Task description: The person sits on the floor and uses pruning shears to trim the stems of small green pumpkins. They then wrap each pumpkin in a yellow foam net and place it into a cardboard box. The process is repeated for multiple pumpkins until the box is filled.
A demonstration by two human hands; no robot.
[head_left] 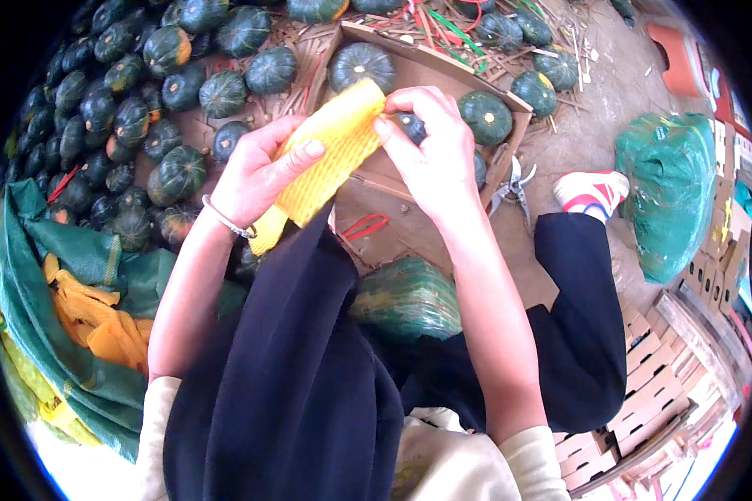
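A yellow ribbed sleeve of what looks like foam netting [332,146] is stretched between my hands, above my raised knee. My left hand [263,171] grips its left side, thumb lying on the front. At its upper right edge, my right hand [433,150] pinches the material between thumb and fingertips. Just beyond my hands is a shallow cardboard box [522,125] holding a few dark green squashes, among them one squash [361,68] at its far left corner and another squash [485,118] at its right. My hands and the sleeve partly hide the box.
A big heap of green squashes [131,121] fills the far left. Pruning shears [515,194] lie on the floor right of the box. Orange netting [100,321] rests on a green sack [25,275] at left. A wrapped green bundle [667,196] and stacked cartons [656,388] stand right.
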